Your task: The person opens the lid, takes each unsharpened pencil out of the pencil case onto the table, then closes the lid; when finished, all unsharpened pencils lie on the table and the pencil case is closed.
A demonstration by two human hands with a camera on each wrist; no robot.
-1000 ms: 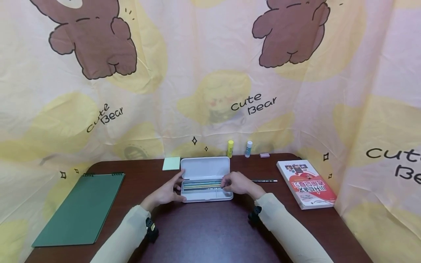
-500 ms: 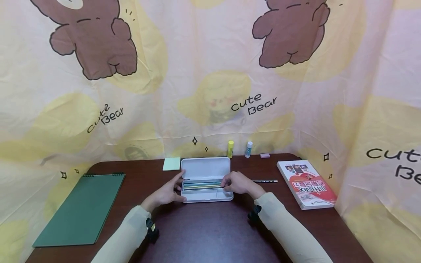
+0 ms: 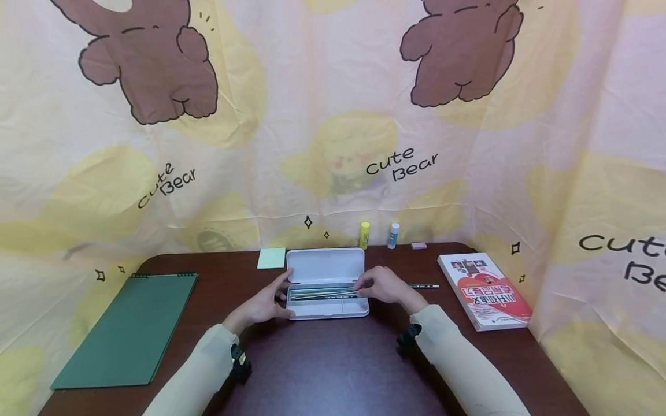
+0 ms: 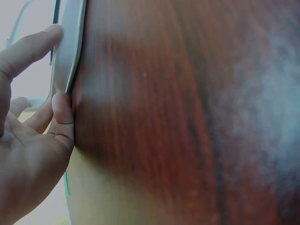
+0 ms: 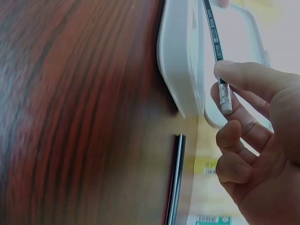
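A white pencil case [image 3: 314, 312] lies with its lid raised, several pencils [image 3: 309, 294] inside its back compartment. My left hand [image 3: 260, 305] holds the case's left end, thumb at the front corner and fingers by the lid. In the left wrist view, the thumb [image 4: 35, 49] touches the case wall. At the other end, my right hand [image 3: 386, 286] pinches a black pencil [image 5: 215, 42] between thumb and fingers near its white eraser. This pencil slants over the case; its far tip is out of the right wrist view.
Another dark pencil [image 3: 426, 286] lies on the table right of the case. Beyond are yellow [image 3: 365, 236] and blue-white [image 3: 393, 236] glue sticks, a pink eraser [image 3: 418, 245] and sticky notes [image 3: 271, 258]. A green pad [image 3: 130, 332] lies left, a book [image 3: 486, 292] right.
My right hand has moved slightly up and to the right, raising the eraser end of the black pencil from the case. The left hand stays in place.
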